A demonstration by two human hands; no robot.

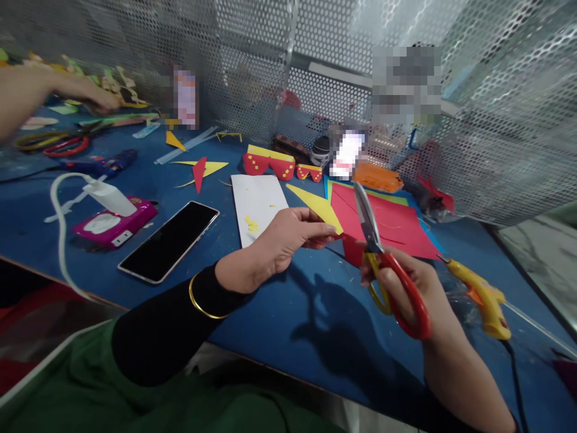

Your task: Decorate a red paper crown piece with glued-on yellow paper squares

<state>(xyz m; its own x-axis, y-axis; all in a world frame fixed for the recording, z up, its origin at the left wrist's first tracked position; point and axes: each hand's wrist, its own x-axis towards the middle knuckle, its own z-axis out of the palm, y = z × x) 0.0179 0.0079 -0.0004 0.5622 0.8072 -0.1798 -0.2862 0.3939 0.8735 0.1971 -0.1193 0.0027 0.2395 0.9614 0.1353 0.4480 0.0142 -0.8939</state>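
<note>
Between thumb and fingers, my left hand (288,237) pinches a pointed yellow paper piece (318,207) above the blue table. A pair of scissors (408,294) with red and yellow handles is gripped in my right hand (419,279); the blades point up and away and look closed. Under and beyond my hands lie red sheets (383,216) stacked over other coloured sheets. To the left, a white sheet (256,198) carries small yellow scraps (251,224). Red-and-yellow paper glasses (269,163) and a smaller pair (309,173) stand behind it.
A yellow glue gun (480,294) lies at the right. On the left are a black-screened phone (169,240), a magenta power socket (115,222) with a white plug, and a blue glue gun (101,162). A co-worker's hand (92,93) reaches in at far left. Perforated metal panels (252,60) edge the table's back.
</note>
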